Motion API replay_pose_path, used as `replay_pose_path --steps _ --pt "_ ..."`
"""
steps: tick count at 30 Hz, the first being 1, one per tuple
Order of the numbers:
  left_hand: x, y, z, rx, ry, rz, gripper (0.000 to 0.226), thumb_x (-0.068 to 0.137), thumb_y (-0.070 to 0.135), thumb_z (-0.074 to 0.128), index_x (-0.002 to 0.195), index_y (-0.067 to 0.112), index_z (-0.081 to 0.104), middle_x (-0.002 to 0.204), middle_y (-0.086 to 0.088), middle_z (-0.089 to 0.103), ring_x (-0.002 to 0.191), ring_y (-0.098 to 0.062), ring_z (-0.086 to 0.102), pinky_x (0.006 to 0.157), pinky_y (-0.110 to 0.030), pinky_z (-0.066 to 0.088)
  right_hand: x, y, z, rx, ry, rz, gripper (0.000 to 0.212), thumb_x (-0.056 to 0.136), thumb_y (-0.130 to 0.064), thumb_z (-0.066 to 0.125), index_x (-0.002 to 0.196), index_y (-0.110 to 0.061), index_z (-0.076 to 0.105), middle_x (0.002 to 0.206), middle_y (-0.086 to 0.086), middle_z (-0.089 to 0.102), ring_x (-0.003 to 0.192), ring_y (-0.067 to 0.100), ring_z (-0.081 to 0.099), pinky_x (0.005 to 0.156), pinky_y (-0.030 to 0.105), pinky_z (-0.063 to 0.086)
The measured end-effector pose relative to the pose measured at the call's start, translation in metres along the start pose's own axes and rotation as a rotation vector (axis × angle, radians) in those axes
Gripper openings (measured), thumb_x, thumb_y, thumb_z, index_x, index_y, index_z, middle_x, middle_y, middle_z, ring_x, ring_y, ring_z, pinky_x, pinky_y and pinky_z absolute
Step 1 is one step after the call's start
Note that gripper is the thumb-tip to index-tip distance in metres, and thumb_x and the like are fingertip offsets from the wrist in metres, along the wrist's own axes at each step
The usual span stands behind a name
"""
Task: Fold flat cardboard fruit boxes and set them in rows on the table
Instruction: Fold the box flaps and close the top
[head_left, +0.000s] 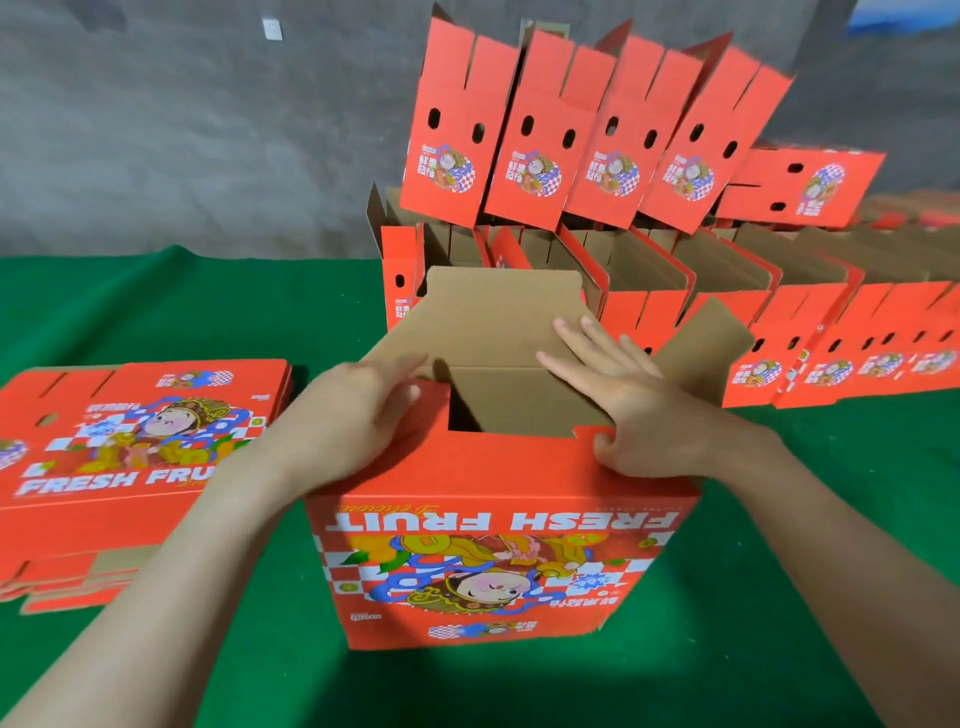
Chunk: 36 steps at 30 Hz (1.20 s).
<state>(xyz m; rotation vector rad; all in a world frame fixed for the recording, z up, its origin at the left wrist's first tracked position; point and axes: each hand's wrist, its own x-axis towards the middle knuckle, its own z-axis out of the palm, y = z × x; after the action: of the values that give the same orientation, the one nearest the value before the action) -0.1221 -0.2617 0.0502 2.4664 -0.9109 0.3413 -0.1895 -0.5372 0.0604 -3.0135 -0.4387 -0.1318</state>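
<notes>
The box (498, 561) stands on the green table (156, 301); my left hand (374, 410) grips its edge, my right hand (623, 400) presses spread on a flap (493, 322). Flats (130, 441) lie left, rows (779, 332) behind, grey wall (182, 130) beyond.

Flat box stack (130, 457) cut by left edge; folded box rows (857, 338) blurred, cut right.

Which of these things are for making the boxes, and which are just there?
For the job: box being folded, flat box stack, finished boxes in rows, green table.
Just there: small white thing on the wall, blue thing top right.
</notes>
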Motion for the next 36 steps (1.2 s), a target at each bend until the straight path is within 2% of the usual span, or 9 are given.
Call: replay_pose_path --steps 4,6,10,13,16,20,28,32,36 --pt "0.014 0.006 0.012 0.227 -0.008 -0.078 0.073 0.084 0.024 0.064 0.146 0.035 0.028 0.151 -0.012 0.016 0.14 -0.031 0.015 0.111 -0.047 0.019 -0.01 -0.009 0.002 -0.148 0.312 -0.076 0.084 0.065 -0.004 0.068 0.144 -0.016 0.041 0.158 0.009 0.019 0.147 0.025 0.009 0.116 0.044 -0.008" --pt "0.015 0.002 0.014 0.131 -0.06 -0.086 0.079 0.086 0.019 0.063 0.147 0.039 0.018 0.158 -0.004 -0.009 0.146 -0.026 -0.007 0.117 -0.05 0.007 -0.015 -0.013 0.004 -0.229 0.438 -0.021 0.087 0.056 -0.01 0.08 0.137 -0.015 0.05 0.154 0.017 0.027 0.145 0.036 0.016 0.112 0.057 0.003" --pt "0.015 -0.003 0.006 -0.146 -0.084 -0.065 0.077 0.083 0.005 0.066 0.147 0.028 0.029 0.156 -0.004 0.01 0.143 -0.024 0.017 0.117 -0.036 0.02 -0.027 -0.01 0.012 -0.064 0.762 0.034 0.081 0.067 -0.01 0.078 0.138 -0.017 0.042 0.155 0.021 0.016 0.145 0.039 0.005 0.115 0.057 0.006" --pt "0.013 -0.001 0.005 -0.14 -0.084 -0.077 0.079 0.083 0.006 0.068 0.148 0.026 0.028 0.156 -0.002 0.008 0.141 -0.023 0.019 0.116 -0.032 0.019 -0.035 -0.003 0.015 0.283 0.972 0.139 0.078 0.08 0.003 0.064 0.146 -0.018 0.028 0.156 0.001 0.016 0.146 0.02 0.017 0.117 0.044 0.023" --pt "0.013 -0.002 0.006 -0.115 -0.087 -0.091 0.081 0.084 0.01 0.068 0.149 0.024 0.023 0.158 0.003 0.0 0.143 -0.025 0.017 0.116 -0.036 0.019 -0.035 -0.004 0.014 0.597 0.732 0.154 0.075 0.08 0.016 0.06 0.139 -0.023 0.038 0.14 -0.011 0.05 0.122 -0.004 0.049 0.105 0.018 0.037" --pt "0.012 -0.001 0.008 -0.054 -0.099 -0.116 0.084 0.084 0.013 0.067 0.151 0.024 0.018 0.157 0.005 0.002 0.141 -0.027 0.017 0.115 -0.035 0.018 -0.033 -0.003 0.02 0.287 0.386 0.0 0.045 0.076 0.011 0.063 0.113 -0.014 0.069 0.128 0.002 0.062 0.124 0.014 0.053 0.109 0.031 0.036" --pt "0.007 0.008 0.006 -0.176 0.048 -0.091 0.079 0.073 0.002 0.074 0.136 0.028 0.033 0.122 0.0 0.037 0.115 -0.026 0.042 0.103 -0.041 0.035 -0.028 0.008 0.016 0.395 0.466 -0.041 0.011 0.081 0.001 0.071 0.089 -0.005 0.077 0.103 0.002 0.073 0.102 0.013 0.066 0.097 0.023 0.046" --pt "0.006 0.005 -0.001 -0.214 -0.003 -0.029 0.038 0.08 0.001 0.068 0.108 0.025 0.059 0.107 0.002 0.05 0.1 -0.01 0.051 0.094 -0.014 0.034 -0.023 0.004 0.018 0.379 0.569 -0.007 0.011 0.08 0.005 0.07 0.071 -0.001 0.071 0.085 -0.009 0.069 0.087 -0.009 0.063 0.083 0.009 0.045" --pt "0.005 0.003 -0.011 -0.369 -0.205 -0.116 0.032 0.085 0.003 0.063 0.106 0.026 0.061 0.12 0.011 0.06 0.113 -0.001 0.05 0.098 -0.011 0.029 -0.026 0.002 0.014 0.258 0.637 -0.015 0.022 0.087 -0.016 0.057 0.07 -0.004 0.062 0.074 -0.001 0.062 0.07 0.015 0.058 0.068 0.027 0.045"
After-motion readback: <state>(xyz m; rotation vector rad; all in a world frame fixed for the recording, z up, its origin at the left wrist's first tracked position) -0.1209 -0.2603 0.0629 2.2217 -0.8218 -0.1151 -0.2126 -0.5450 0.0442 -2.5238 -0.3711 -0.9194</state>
